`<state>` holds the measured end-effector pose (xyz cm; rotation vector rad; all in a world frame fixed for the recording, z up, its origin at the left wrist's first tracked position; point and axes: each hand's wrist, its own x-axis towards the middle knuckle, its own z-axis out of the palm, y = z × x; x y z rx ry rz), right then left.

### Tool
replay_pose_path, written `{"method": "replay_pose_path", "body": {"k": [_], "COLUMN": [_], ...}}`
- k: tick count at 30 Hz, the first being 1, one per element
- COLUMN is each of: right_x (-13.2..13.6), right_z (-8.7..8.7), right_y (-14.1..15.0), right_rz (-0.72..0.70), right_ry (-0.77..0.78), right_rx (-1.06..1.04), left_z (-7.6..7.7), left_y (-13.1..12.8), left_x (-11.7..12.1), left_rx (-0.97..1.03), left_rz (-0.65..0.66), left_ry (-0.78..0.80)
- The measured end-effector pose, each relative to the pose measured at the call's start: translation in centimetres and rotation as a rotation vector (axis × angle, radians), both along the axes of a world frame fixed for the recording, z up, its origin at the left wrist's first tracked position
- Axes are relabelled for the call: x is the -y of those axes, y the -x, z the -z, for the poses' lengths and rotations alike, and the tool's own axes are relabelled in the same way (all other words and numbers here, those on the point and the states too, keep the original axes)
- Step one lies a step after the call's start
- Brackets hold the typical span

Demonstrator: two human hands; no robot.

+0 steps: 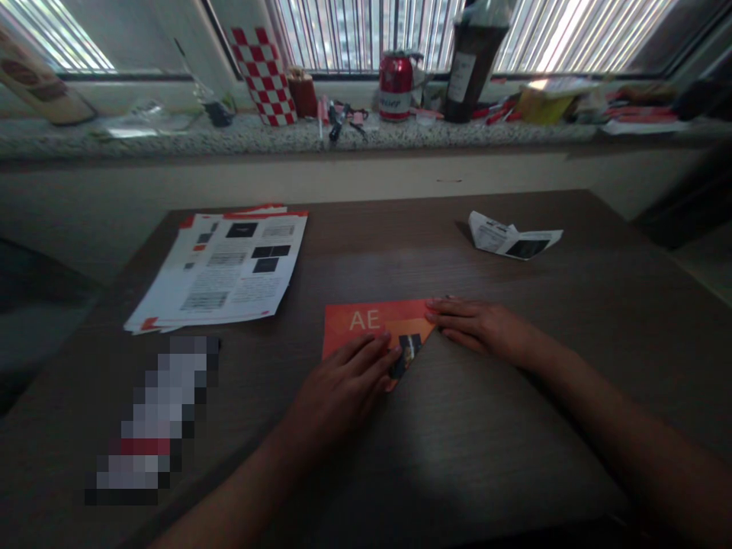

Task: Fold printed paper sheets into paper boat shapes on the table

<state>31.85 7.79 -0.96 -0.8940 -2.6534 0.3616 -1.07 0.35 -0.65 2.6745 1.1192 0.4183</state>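
A folded sheet of red and orange printed paper (337,324), with the letters "AE" on it, lies on the brown table. Its lower right edge runs at a slant, with a small dark picture beside it. Across its lower part rests my left hand (343,381), palm down with fingers stretched out, hiding that part of the sheet. The fingertips of my right hand (486,328) press on the paper's upper right corner, its fingers extended and flat. Neither hand is closed around anything.
Printed sheets (245,267) lie stacked at the back left, near a blurred-out rectangular object (165,404). A folded paper piece (492,238) stands at the back right. The windowsill holds a checkered container (263,76), a red pot (396,84) and a dark bottle (472,69).
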Motion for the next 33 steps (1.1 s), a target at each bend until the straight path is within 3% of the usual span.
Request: {"method": "replay_pose_path", "body": {"k": [8, 19, 33], "right_x": [0.3, 0.4, 0.4], "right_z": [-0.3, 0.0, 0.0], "right_y": [0.4, 0.3, 0.5], "right_rz": [0.011, 0.036, 0.039], "right_ry": [0.002, 0.019, 0.047], "right_rx": [0.026, -0.001, -0.028], "left_z": [-0.5, -0.9, -1.0], "left_y": [-1.1, -0.5, -1.4], "left_x": [0.2, -0.4, 0.0], "left_rx": [0.036, 0.092, -0.043], "left_rz": [-0.114, -0.109, -0.084], "left_ry": [0.077, 0.160, 0.008]}}
